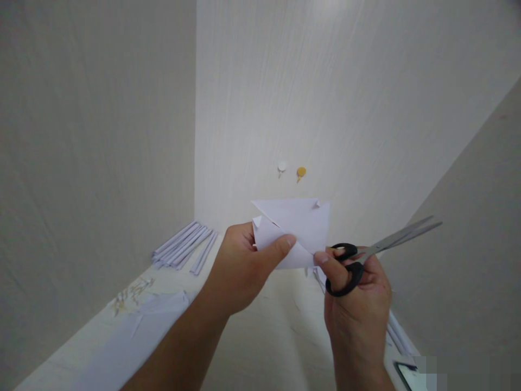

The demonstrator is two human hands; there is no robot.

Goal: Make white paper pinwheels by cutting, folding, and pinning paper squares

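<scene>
A folded piece of white paper point(309, 222) is held up in front of me, with a diagonal folded edge and small turned-up corners. My left hand point(254, 263) grips its left side, the thumb lying across the front. At the paper's lower right, my right hand point(358, 288) pinches the edge between thumb and fingers. Black-handled scissors point(376, 247) hang on that same hand, the thumb through one loop, their blades slightly apart and pointing right, away from the paper.
Rolled white paper tubes point(183, 244) lie at the left against the wall. Nearer me are loose white sheets point(138, 331) and a small tangle of thin pale strips point(132, 293). More tubes point(399, 334) lie at right, beside a dark-edged device point(407, 374). Two hooks point(301, 172) are on the wall.
</scene>
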